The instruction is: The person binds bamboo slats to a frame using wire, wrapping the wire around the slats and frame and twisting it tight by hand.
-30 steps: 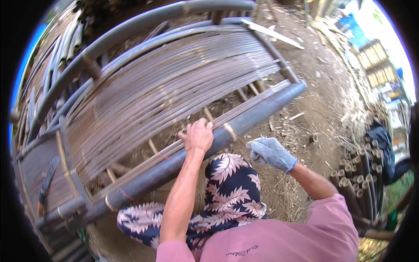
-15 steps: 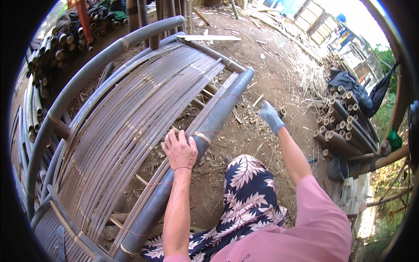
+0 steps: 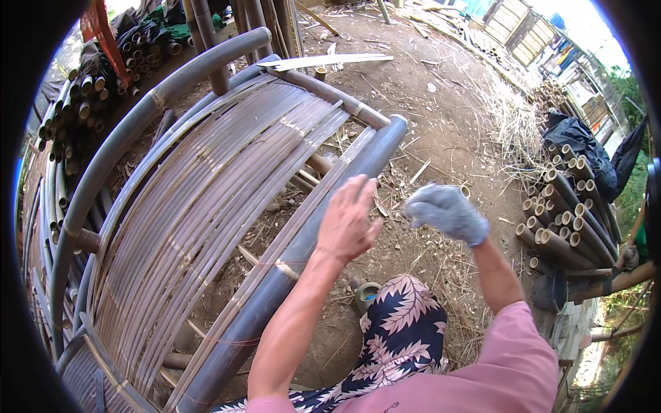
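A bamboo bench or chair frame stands at my left, its seat made of long thin slats (image 3: 200, 186). Along its near side runs a thick dark bamboo pole (image 3: 268, 303), with thin reddish ties wound around it and the narrow strips beside it. My bare left hand (image 3: 350, 220) is over the upper part of this pole, fingers stretched out and nothing in it; contact is hard to judge. To its right, above the ground, is my right hand (image 3: 447, 213) in a grey glove. Its fingers are curled and somewhat blurred, hiding anything inside.
A curved bamboo rail (image 3: 113, 131) rises along the bench's far side. Cut bamboo poles (image 3: 568, 213) are stacked at the right, with more bamboo (image 3: 86, 89) at the far left. A pale split strip (image 3: 330, 62) lies across the bench's far end. Shavings litter the dirt floor (image 3: 420, 110).
My left hand has left the strips by the front pole and moved up and right, its fingers straightening. My right hand has come lower and nearer to me. The view has shifted slightly.
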A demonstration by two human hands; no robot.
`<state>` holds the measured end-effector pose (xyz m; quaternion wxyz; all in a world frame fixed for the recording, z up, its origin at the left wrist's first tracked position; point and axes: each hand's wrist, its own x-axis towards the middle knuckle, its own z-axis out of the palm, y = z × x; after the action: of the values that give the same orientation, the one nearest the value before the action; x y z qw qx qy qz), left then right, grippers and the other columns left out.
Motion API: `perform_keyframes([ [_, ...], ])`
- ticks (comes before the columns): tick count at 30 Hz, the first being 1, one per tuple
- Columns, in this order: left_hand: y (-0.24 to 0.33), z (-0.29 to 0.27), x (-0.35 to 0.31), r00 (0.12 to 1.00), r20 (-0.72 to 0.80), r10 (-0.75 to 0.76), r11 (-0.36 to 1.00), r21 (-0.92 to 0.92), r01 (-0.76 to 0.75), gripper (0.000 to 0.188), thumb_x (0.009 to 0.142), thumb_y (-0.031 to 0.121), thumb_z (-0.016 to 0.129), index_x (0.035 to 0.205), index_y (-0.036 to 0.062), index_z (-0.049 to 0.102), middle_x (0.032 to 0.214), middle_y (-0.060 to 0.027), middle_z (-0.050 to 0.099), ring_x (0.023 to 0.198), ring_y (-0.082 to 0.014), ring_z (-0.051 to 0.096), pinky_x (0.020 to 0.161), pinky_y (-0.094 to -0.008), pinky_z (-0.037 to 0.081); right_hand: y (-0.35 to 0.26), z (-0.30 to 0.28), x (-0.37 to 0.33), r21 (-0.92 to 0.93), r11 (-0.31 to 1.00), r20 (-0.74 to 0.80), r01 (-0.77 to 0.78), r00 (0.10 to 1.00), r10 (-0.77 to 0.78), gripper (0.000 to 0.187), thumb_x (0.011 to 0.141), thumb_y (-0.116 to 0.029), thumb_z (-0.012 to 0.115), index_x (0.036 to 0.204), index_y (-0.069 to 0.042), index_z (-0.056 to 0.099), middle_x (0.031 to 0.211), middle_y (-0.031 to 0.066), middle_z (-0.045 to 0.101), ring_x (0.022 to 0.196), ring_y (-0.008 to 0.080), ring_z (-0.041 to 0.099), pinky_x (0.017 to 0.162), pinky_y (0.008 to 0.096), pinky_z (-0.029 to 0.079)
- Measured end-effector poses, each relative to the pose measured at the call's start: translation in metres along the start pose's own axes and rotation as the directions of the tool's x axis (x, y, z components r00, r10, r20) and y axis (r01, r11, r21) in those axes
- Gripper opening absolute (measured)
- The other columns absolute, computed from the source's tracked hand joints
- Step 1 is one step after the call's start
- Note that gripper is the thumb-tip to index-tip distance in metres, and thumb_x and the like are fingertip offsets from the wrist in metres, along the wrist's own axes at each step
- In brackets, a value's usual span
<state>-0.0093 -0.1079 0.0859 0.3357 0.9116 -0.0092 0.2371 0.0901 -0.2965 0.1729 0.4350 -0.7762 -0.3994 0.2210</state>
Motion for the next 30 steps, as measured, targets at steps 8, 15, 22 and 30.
perform_keyframes([
  [8, -0.081, -0.017, 0.021, 0.788, -0.418, -0.453, 0.874, -0.031, 0.485, 0.022, 0.083, 0.002, 0.052, 0.095, 0.0030, 0.070, 0.095, -0.0197, 0.064, 0.089, -0.0361, 0.062, 0.081, -0.0449, 0.051, 0.012, -0.118, 0.125, -0.278, 0.949, -0.422, 0.149, 0.869, -0.260, 0.009, 0.090, -0.012, 0.065, 0.092, -0.004, 0.071, 0.084, 0.0073, 0.069, 0.078, 0.0148, 0.065, 0.071, 0.0272, 0.054],
  [15, -0.138, 0.007, 0.013, 0.535, 0.176, -0.827, 0.536, -0.043, 0.843, 0.034, 0.081, 0.003, 0.050, 0.107, 0.0022, 0.071, 0.103, -0.0231, 0.069, 0.100, -0.0333, 0.065, 0.091, -0.0383, 0.048, 0.079, 0.075, 0.231, -0.656, 0.549, 0.558, 0.517, 0.823, -0.108, 0.023, 0.081, -0.018, 0.059, 0.090, -0.004, 0.073, 0.092, 0.0197, 0.071, 0.088, 0.0356, 0.070, 0.076, 0.0457, 0.056],
  [22, -0.154, 0.021, 0.029, 0.398, 0.361, -0.844, 0.338, -0.218, 0.915, 0.034, 0.080, 0.015, 0.068, 0.109, -0.0021, 0.069, 0.099, -0.0191, 0.072, 0.093, -0.0261, 0.067, 0.086, -0.0357, 0.050, 0.101, 0.108, 0.272, -0.338, 0.789, 0.848, 0.513, 0.530, 0.019, 0.021, 0.072, -0.017, 0.063, 0.083, -0.002, 0.073, 0.085, 0.0226, 0.069, 0.077, 0.0393, 0.068, 0.070, 0.0461, 0.054],
  [30, -0.115, 0.011, 0.029, 0.362, 0.006, -0.932, 0.362, -0.056, 0.931, 0.024, 0.080, 0.023, 0.071, 0.095, 0.0047, 0.076, 0.087, -0.0142, 0.074, 0.079, -0.0208, 0.068, 0.076, -0.0336, 0.052, 0.113, 0.082, 0.235, -0.547, 0.784, 0.342, 0.293, 0.933, -0.111, 0.024, 0.082, -0.023, 0.055, 0.085, -0.007, 0.072, 0.086, 0.0216, 0.069, 0.079, 0.0388, 0.068, 0.072, 0.0476, 0.055],
])
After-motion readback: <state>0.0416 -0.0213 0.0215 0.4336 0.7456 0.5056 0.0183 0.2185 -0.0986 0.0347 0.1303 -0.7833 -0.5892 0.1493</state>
